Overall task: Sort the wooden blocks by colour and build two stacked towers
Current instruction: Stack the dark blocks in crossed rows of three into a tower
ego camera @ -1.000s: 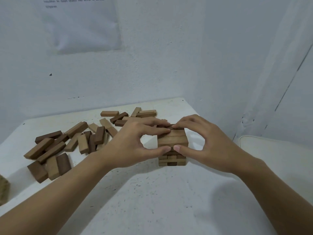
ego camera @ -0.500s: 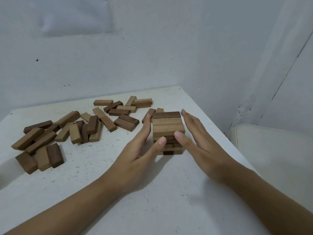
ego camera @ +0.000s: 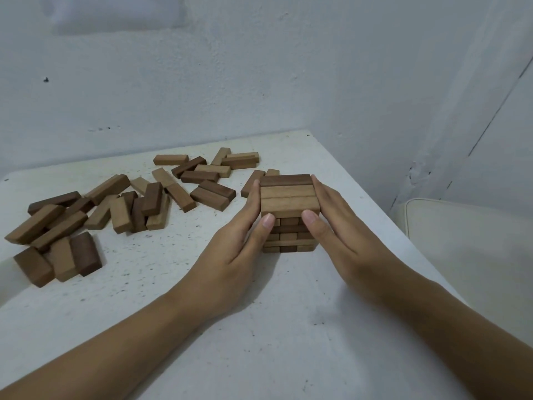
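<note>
- Now your tower (ego camera: pixel 290 203) stands upright near the right edge of the table (ego camera: pixel 259 356), close to the far corner; the most room for moving is on the near side.
- Loose blocks (ego camera: pixel 115 209) lie scattered to its left.
- Its top blocks run left to right.
- Your left hand (ego camera: pixel 230 255) and right hand (ego camera: pixel 346 243) press its sides with straight fingers, not curled around it.

Tower (ego camera: pixel 290 202): top layer shows two light tan blocks and one dark brown at the far edge; lower layers mix tan and dark brown. Loose blocks (ego camera: pixel 151 199) — the same two shades, intermingled. Table (ego camera: pixel 274 356): white, flecked with dark specks. Wall (ego camera: pixel 259 67): pale grey-white.
</note>
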Tool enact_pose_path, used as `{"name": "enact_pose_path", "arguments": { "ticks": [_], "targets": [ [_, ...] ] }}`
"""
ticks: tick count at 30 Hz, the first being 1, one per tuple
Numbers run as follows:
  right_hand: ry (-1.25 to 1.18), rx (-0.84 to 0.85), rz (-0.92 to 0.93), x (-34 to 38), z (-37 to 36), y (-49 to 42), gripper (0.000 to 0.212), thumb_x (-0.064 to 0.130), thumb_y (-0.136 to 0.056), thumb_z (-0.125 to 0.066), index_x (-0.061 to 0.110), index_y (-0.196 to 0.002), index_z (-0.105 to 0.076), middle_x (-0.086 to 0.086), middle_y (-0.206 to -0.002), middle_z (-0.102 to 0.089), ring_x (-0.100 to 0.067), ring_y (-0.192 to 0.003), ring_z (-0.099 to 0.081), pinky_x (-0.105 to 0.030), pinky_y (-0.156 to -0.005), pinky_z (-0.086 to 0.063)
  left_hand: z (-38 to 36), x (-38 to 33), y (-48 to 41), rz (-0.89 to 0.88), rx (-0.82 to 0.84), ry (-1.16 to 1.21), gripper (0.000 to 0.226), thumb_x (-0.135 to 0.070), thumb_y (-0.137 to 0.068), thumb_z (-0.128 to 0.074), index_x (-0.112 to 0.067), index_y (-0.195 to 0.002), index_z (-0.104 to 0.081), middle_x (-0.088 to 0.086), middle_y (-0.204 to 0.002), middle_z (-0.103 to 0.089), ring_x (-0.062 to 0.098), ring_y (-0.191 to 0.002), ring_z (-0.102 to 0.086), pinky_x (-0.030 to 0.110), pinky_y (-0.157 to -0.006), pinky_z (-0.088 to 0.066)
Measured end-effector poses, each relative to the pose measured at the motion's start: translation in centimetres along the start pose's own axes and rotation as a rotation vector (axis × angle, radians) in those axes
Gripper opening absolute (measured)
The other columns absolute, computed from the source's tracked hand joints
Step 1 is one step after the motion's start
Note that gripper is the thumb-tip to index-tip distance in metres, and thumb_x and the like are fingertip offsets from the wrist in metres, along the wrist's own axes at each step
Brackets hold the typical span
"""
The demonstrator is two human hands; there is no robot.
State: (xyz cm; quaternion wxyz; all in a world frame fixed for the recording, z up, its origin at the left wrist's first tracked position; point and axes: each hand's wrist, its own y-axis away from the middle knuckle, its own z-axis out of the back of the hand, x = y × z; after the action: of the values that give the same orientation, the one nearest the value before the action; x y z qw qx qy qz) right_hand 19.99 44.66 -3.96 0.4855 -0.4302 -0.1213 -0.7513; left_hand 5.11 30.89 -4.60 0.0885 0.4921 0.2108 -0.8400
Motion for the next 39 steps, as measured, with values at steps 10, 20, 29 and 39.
{"name": "enact_pose_path", "arguments": {
  "ticks": [10,20,29,39],
  "targets": [
    [0.08,-0.015,0.084,-0.7,-0.1,-0.2,0.062,0.047,-0.104,-0.029,0.021,-0.16,-0.019,0.014,-0.161,-0.027,-0.001,-0.15,-0.016,-0.026,-0.122,-0.016,0.1,-0.3,0.1,-0.028,0.023,-0.006,0.052,-0.022,-0.11,-0.036,-0.019,-0.161,-0.026,-0.02,-0.155,-0.045,-0.003,-0.145,-0.035,0.02,-0.119,-0.028],
    [0.046,0.003,0.043,-0.7,-0.1,0.2,0.068,0.057,-0.103,-0.029,0.026,-0.161,-0.013,0.019,-0.163,-0.02,0.007,-0.149,-0.009,-0.025,-0.123,-0.013,0.2,-0.5,0.2,-0.009,0.033,0.027,0.053,-0.024,-0.11,-0.038,-0.019,-0.161,-0.024,-0.019,-0.158,-0.041,-0.001,-0.148,-0.031,0.032,-0.124,-0.025],
    [-0.038,-0.144,0.097,2.2,2.4,-1.6,0.048,0.057,-0.102,-0.035,0.042,-0.146,-0.045,0.031,-0.151,-0.038,0.016,-0.14,-0.025,-0.012,-0.113,-0.02,3.5,-2.2,-0.6,0.024,-0.116,0.025,0.046,-0.056,-0.102,-0.044,-0.049,-0.147,-0.041,-0.039,-0.146,-0.044,-0.013,-0.14,-0.037,0.022,-0.114,-0.032],
    [0.343,0.207,-0.038,5.8,4.7,-12.3,0.023,0.025,-0.101,-0.053,0.026,-0.112,-0.073,0.011,-0.119,-0.065,-0.009,-0.106,-0.06,-0.016,-0.08,-0.044,10.9,-1.7,-4.5,0.134,0.051,-0.788,0.026,-0.038,-0.105,-0.049,-0.037,-0.12,-0.07,-0.025,-0.116,-0.061,-0.01,-0.093,-0.056,0.029,-0.095,-0.043]
  ]
}}
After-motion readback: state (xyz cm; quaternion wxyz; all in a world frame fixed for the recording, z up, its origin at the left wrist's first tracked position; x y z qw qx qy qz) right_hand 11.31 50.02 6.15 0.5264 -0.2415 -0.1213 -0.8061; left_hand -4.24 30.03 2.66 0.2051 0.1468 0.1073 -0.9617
